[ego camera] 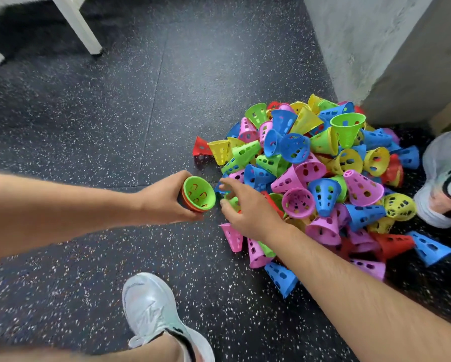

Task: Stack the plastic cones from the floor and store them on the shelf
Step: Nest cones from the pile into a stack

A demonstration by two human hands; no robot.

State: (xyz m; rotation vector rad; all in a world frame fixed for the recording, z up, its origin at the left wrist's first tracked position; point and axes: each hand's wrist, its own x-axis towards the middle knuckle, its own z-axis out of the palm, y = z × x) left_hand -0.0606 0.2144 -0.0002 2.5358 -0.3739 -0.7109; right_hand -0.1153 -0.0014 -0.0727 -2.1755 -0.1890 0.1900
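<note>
A big pile of perforated plastic cones [323,178] in green, blue, pink, yellow and red lies on the dark speckled floor at the right. My left hand [164,199] grips a short stack of cones [198,194], a green one nested in a red one, mouth facing me. My right hand [248,207] reaches over the pile's left edge with fingers spread and loosely bent. Its fingertips are at a blue cone [223,188] and a green cone [233,202]; whether they touch is blurred. No shelf shows.
My shoes stand at the bottom centre [154,312] and at the right edge [443,178] beside the pile. A grey concrete wall corner [375,48] rises behind the cones. White furniture legs [81,24] stand at the top left. Bare floor [115,113] spreads left of the pile.
</note>
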